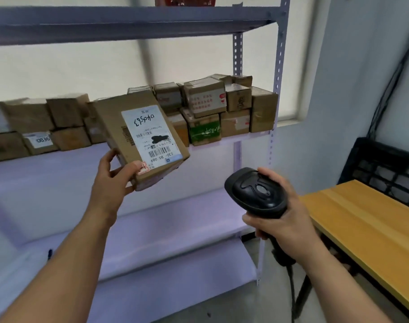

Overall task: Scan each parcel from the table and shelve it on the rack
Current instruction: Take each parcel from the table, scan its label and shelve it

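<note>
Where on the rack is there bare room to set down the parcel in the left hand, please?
The front strip of the middle shelf is bare, bordered behind by the row of boxes and right by the post. The lower shelf shows bare too. The middle shelf's back is crowded, boxes stacked two high toward the post.

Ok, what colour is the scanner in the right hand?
The barcode scanner is black, seen in the head view.

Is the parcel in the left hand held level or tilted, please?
Tilted: the parcel shows diagonal label edges, its lower corner gripped by the left hand.
</note>
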Available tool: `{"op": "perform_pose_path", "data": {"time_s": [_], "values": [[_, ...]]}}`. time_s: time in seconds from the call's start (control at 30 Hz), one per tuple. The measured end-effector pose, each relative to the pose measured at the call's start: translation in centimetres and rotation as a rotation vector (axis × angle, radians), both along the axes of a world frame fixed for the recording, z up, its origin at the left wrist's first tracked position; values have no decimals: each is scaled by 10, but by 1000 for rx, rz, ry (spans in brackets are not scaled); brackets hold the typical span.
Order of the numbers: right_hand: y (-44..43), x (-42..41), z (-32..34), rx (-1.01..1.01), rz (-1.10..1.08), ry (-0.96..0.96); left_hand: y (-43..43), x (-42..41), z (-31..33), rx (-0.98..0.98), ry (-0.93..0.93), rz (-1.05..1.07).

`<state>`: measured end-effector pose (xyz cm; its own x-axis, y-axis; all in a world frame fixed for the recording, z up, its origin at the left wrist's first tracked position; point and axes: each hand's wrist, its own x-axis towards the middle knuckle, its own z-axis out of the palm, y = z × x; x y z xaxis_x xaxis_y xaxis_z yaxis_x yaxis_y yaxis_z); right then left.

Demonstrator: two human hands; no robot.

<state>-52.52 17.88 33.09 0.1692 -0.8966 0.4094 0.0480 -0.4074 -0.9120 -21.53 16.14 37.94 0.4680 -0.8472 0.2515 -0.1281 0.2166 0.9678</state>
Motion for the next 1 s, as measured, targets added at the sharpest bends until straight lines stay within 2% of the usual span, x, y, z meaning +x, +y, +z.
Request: {"op": "perform_pose_path", "data": {"time_s": [0.27,0.47,0.57,0.73,1.0], "values": [[-44,66,18,-5,7,77,-65,89,15,87,43,26],[-76,103,22,-2,5,79,-111,118,16,239,25,-67],[-90,113,21,3,-13,78,-126,130,12,219,48,-30],[-101,129,17,19,-38,104,-134,132,0,192,-263,-133],[-106,148,11,49,-78,107,-154,151,-14,149,-348,-48]]}}
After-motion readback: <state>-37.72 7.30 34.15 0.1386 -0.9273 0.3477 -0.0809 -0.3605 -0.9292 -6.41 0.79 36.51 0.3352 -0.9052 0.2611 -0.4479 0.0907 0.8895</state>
